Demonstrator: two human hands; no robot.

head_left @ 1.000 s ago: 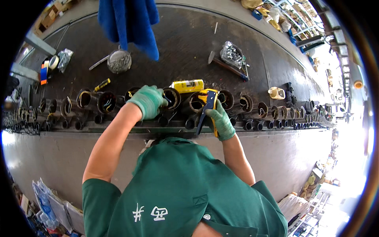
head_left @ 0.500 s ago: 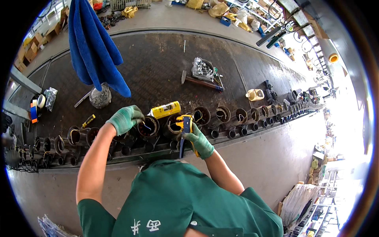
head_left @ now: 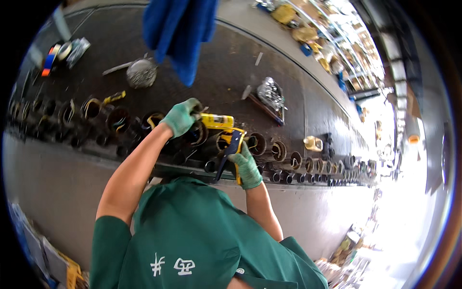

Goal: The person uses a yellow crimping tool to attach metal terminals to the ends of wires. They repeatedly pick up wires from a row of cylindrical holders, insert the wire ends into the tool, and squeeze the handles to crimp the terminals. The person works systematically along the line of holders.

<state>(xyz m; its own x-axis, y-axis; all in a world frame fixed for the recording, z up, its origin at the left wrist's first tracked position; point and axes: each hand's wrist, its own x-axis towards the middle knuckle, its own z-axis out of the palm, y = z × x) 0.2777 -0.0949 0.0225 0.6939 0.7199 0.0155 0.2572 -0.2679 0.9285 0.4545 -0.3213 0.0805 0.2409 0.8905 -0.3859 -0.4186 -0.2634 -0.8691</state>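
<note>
My left hand (head_left: pixel 180 118), in a green work glove, is closed above a dark round metal housing (head_left: pixel 198 136) in the row along the bench edge. Its fingertips press together; whatever they pinch is blurred and I cannot make it out. My right hand (head_left: pixel 247 168), gloved alike, grips a yellow and dark-blue wire stripper (head_left: pixel 235 144) by its handles. The tool's head is over another housing in the row. A yellow spray can (head_left: pixel 217 121) lies on its side just behind, between the two hands.
More housings (head_left: pixel 279 151) with wires line the near edge both ways. Behind lie a hammer (head_left: pixel 263 108), a bag of metal parts (head_left: pixel 271 93), a yellow-handled tool (head_left: pixel 114 97), a bag of small parts (head_left: pixel 141 73) and a plastic bottle (head_left: pixel 313 143). A blue cloth (head_left: pixel 180 38) hangs above the bench.
The view has turned and shifted. My left hand has lifted from the housing's mouth, where it was at a wire, toward the spray can. My right hand keeps the wire stripper, now more tilted.
</note>
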